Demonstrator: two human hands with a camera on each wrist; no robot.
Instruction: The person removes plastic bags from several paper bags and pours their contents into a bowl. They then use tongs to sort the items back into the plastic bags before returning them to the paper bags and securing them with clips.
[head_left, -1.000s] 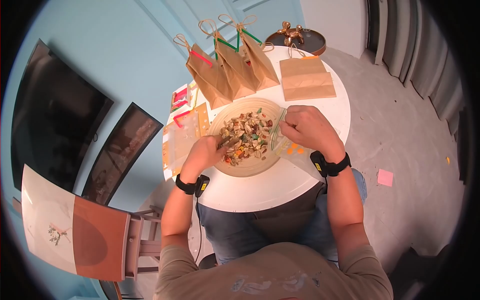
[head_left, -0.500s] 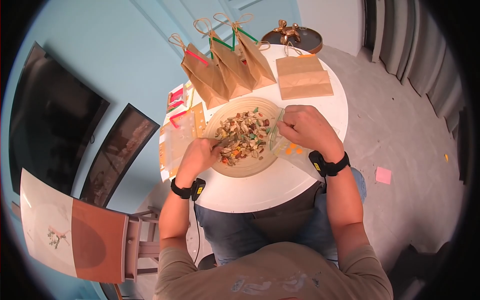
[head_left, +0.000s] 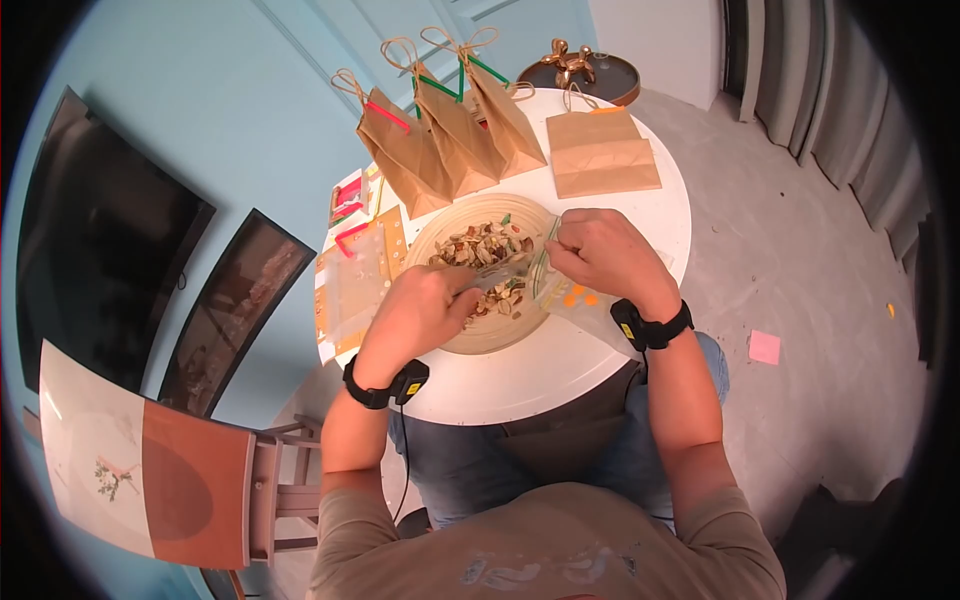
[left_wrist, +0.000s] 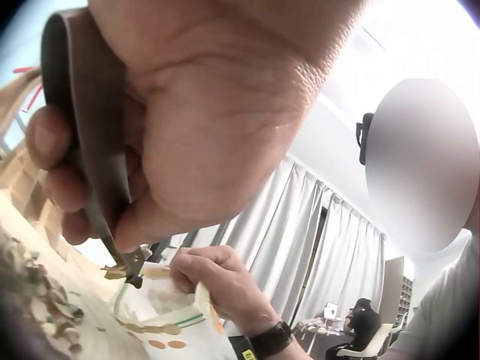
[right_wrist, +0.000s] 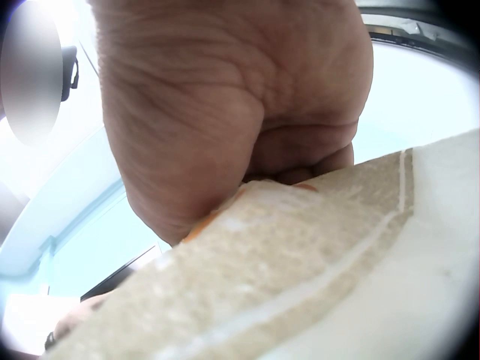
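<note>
A round pale bowl [head_left: 418, 245] holds a mix of dried pieces [head_left: 470, 247] in brown, cream and green. Over its near left part, my left hand [head_left: 420, 308] grips dark metal tongs [left_wrist: 97, 127], their tips pointing right at the bag's mouth. Small dried bits show at those tips in the left wrist view. My right hand [head_left: 612, 255] pinches the top edge of a clear zip bag [left_wrist: 187, 334] with a green seal line and orange dots. This bag slants beside the bowl's right rim, its mouth toward the tongs.
Three brown paper bags [head_left: 405, 160] with twine handles stand behind the bowl on the round white table [head_left: 480, 390]. Another paper bag [head_left: 600, 165] lies flat at the back right. Plastic bags [head_left: 360, 285] and a red strip [head_left: 350, 238] lie on the left.
My left hand has moved right with the tongs, from the bowl's left side across the dried pieces to the zip bag's mouth. The right hand keeps its hold on the bag.
</note>
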